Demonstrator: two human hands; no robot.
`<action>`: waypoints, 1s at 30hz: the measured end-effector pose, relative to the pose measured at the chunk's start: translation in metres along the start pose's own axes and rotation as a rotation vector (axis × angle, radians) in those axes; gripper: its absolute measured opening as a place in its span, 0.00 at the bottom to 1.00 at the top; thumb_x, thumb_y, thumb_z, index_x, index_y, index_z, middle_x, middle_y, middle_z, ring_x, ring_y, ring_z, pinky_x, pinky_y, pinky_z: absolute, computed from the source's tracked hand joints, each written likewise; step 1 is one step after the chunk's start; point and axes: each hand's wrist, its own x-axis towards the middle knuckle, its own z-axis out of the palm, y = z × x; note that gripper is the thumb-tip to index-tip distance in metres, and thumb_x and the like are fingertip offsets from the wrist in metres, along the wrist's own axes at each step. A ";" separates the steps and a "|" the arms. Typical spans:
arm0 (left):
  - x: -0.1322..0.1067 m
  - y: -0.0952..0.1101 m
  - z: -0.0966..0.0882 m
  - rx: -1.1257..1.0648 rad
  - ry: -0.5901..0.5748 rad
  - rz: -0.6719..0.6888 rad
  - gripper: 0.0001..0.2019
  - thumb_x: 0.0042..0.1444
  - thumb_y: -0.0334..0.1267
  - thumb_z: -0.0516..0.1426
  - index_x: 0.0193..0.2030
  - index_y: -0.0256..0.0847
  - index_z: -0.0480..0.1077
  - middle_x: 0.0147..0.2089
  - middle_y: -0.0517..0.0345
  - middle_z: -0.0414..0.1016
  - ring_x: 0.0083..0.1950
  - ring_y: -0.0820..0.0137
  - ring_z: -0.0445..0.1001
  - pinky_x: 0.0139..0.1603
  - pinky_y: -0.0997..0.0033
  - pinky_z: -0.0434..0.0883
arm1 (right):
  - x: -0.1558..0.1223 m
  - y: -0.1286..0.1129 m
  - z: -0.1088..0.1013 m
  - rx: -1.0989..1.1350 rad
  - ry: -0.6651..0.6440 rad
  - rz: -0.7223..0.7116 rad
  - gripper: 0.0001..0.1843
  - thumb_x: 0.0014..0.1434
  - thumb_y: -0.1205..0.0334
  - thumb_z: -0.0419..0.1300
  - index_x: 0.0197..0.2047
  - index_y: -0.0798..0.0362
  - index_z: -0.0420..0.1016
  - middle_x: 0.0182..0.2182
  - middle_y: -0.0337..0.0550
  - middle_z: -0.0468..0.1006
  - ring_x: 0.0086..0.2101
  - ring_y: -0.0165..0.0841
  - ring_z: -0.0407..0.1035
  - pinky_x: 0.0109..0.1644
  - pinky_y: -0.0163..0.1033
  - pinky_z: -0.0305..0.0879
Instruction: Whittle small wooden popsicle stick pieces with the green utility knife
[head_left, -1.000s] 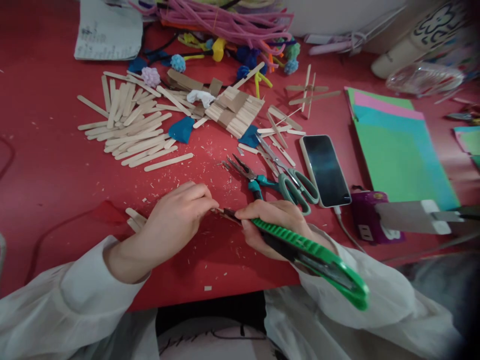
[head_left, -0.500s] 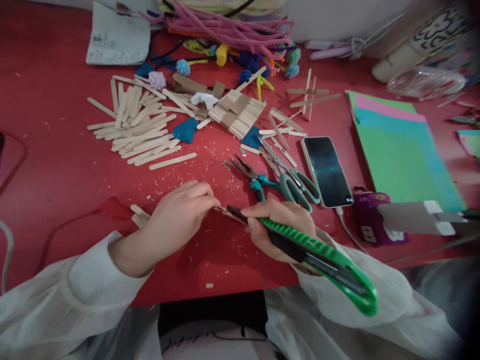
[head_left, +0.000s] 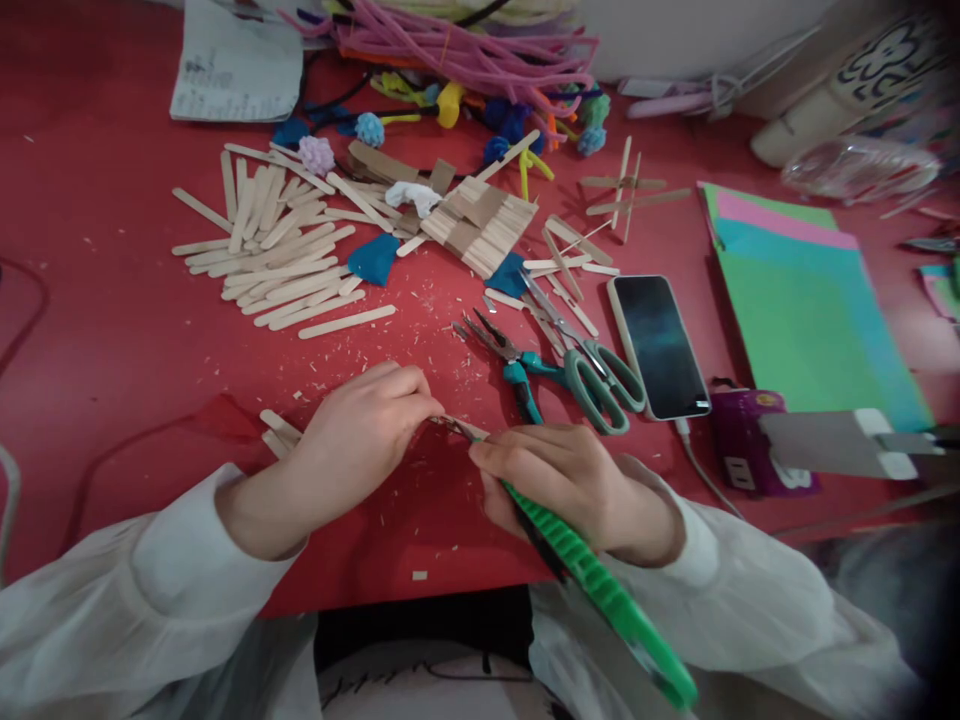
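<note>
Left hand (head_left: pixel 367 430) pinching thin wooden stick (head_left: pixel 450 424) at fingertips, and stick juts toward right hand (head_left: pixel 562 475), bridging narrow gap between two! Right hand wrapped tight round green cutter (head_left: pixel 604 575), tip end up at stick, handle slanting back toward body. Blade biting wood? Too small to tell. Just beyond right hand, pliers (head_left: pixel 517 368), scissors (head_left: pixel 598 378) beside them. Past left hand, well apart, heap of craft sticks (head_left: pixel 277 275). Shavings scattered over red table (head_left: pixel 97 300).
</note>
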 end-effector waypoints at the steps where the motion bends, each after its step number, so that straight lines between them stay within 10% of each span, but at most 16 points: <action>1: 0.000 0.000 0.000 -0.002 -0.001 -0.001 0.10 0.58 0.26 0.51 0.32 0.38 0.73 0.33 0.56 0.72 0.36 0.69 0.68 0.37 0.69 0.67 | -0.001 0.000 0.000 -0.014 -0.029 -0.010 0.07 0.56 0.74 0.52 0.33 0.52 0.63 0.23 0.39 0.74 0.23 0.29 0.69 0.26 0.34 0.66; 9: 0.000 -0.001 0.000 -0.036 0.005 0.002 0.10 0.58 0.27 0.51 0.33 0.40 0.73 0.34 0.57 0.72 0.36 0.70 0.69 0.36 0.71 0.66 | 0.002 -0.004 0.004 0.095 -0.020 0.114 0.08 0.55 0.75 0.51 0.31 0.53 0.64 0.21 0.36 0.71 0.21 0.26 0.66 0.25 0.31 0.63; 19: 0.000 0.000 -0.002 0.025 0.027 0.028 0.11 0.60 0.29 0.49 0.35 0.38 0.72 0.33 0.56 0.71 0.35 0.70 0.68 0.35 0.70 0.67 | -0.006 0.004 0.010 0.478 0.271 0.768 0.05 0.60 0.60 0.55 0.35 0.52 0.68 0.23 0.34 0.76 0.21 0.26 0.73 0.27 0.31 0.68; 30: -0.001 -0.001 -0.002 0.078 0.031 0.022 0.11 0.60 0.29 0.48 0.36 0.37 0.71 0.32 0.55 0.68 0.35 0.69 0.67 0.36 0.68 0.68 | 0.002 0.002 0.003 0.413 0.447 0.753 0.04 0.57 0.61 0.58 0.33 0.52 0.70 0.21 0.34 0.76 0.20 0.27 0.72 0.26 0.32 0.68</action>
